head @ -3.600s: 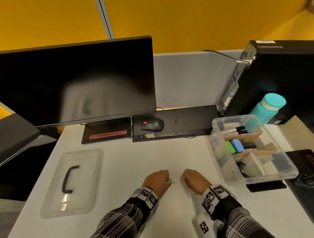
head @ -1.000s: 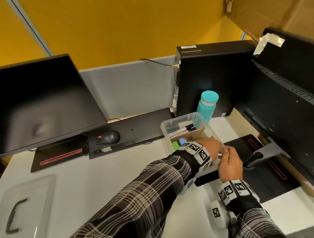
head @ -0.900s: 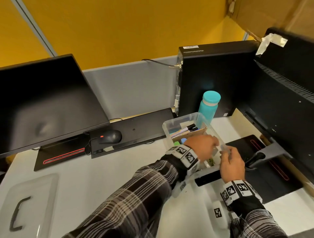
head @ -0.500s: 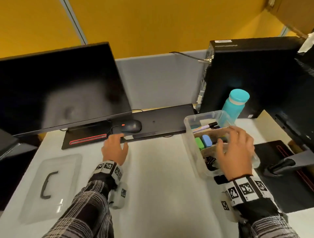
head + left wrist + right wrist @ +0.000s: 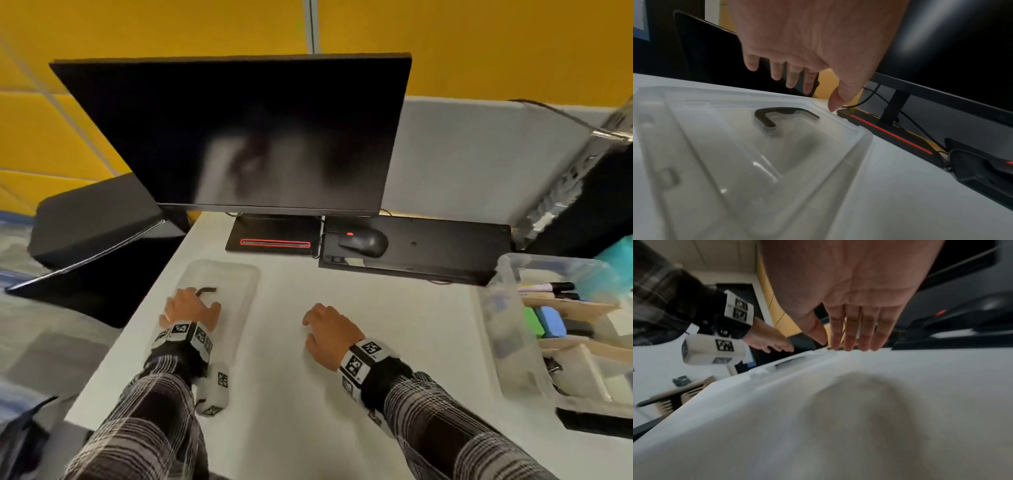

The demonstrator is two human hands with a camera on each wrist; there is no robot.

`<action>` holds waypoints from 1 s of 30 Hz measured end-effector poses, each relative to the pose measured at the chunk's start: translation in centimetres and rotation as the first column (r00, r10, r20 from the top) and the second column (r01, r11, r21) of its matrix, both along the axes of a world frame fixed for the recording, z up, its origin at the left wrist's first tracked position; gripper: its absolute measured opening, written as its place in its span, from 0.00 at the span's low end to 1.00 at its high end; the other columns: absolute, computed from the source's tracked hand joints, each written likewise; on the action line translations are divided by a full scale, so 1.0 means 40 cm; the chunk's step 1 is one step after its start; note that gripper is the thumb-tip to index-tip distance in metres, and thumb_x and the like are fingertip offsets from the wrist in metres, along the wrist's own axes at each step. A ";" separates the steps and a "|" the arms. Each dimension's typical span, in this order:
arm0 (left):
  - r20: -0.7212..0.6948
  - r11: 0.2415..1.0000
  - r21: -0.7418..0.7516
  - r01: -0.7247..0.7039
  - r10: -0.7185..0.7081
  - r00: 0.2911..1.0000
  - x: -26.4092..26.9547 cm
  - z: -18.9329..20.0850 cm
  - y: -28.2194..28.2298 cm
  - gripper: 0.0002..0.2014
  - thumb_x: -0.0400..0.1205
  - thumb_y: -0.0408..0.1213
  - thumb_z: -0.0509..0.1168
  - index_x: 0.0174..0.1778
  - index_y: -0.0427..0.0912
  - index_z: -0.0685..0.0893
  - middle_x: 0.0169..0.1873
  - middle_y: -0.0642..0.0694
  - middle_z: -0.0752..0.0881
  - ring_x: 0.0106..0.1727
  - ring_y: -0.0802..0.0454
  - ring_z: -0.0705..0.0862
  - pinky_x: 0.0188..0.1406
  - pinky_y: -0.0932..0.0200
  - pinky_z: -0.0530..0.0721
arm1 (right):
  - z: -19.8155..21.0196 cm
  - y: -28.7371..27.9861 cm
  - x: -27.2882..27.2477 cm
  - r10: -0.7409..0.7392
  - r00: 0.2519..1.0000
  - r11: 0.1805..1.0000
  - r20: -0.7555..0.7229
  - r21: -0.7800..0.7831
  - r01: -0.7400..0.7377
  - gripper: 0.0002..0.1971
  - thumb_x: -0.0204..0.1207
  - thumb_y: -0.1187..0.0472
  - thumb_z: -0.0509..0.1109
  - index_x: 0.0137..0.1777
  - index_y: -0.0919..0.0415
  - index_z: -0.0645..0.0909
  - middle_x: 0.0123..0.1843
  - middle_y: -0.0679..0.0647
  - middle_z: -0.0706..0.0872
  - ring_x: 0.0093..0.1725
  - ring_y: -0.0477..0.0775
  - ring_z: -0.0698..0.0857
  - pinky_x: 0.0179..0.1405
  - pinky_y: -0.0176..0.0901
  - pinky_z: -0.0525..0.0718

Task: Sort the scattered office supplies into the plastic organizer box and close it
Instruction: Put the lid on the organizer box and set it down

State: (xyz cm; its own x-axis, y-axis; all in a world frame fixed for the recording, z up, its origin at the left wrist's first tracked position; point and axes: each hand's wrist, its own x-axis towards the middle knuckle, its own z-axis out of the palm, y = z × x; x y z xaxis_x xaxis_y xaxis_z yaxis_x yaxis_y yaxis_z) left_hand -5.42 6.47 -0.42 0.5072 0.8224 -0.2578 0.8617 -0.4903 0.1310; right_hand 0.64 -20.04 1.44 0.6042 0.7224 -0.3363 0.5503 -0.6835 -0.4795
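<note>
Both hands empty, fingers loose: left hand (image 5: 189,308) over clear lid (image 5: 236,291) at tabletop's left edge, right hand (image 5: 330,334) mid-tabletop, organizer box (image 5: 503,329) at right edge.

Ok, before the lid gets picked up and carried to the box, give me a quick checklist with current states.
1. Left hand over the clear lid: ok, fingers spread, nothing held.
2. Grip on the lid's black handle: not ok, not yet gripped.
3. Right hand free: ok, open above the white desk.
4. Organizer box uncovered: ok.
5. Loose supplies left on the desk: ok, none visible.
6. Contents below the box rim: cannot tell.
</note>
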 end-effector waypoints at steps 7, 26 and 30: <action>-0.079 1.000 -0.023 -0.003 0.001 0.997 -0.037 -0.050 0.082 0.39 0.79 0.55 0.62 0.81 0.41 0.55 0.81 0.40 0.59 0.81 0.37 0.57 0.79 0.38 0.55 | -0.066 0.212 -0.077 0.035 0.967 0.999 -0.253 -0.024 -0.042 0.31 0.85 0.50 0.51 0.84 0.58 0.45 0.86 0.58 0.47 0.84 0.57 0.51 0.83 0.50 0.52; 0.429 0.575 -0.810 0.114 0.448 0.784 0.069 0.067 -0.036 0.09 0.87 0.37 0.54 0.49 0.35 0.76 0.47 0.39 0.80 0.36 0.50 0.78 0.37 0.57 0.74 | -0.056 0.038 -0.003 -0.315 0.695 0.727 -0.646 0.307 0.614 0.30 0.81 0.60 0.65 0.78 0.48 0.54 0.78 0.51 0.67 0.58 0.52 0.82 0.62 0.45 0.79; 0.523 0.504 -0.810 0.301 0.387 0.759 0.120 0.110 -0.154 0.12 0.86 0.40 0.57 0.57 0.34 0.76 0.41 0.43 0.82 0.37 0.49 0.81 0.40 0.56 0.79 | -0.020 -0.078 0.016 -0.423 0.668 0.637 -0.612 0.324 0.700 0.31 0.81 0.55 0.63 0.78 0.47 0.51 0.76 0.46 0.66 0.62 0.57 0.82 0.65 0.56 0.81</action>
State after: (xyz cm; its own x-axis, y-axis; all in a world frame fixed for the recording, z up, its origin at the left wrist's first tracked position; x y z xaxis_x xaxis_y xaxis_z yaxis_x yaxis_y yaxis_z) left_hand -0.63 0.30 3.99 0.7816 0.4114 -0.4689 0.4308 0.1876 0.8827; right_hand 1.29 -23.16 0.63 0.8241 0.4212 -0.3789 -0.2322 -0.3589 -0.9040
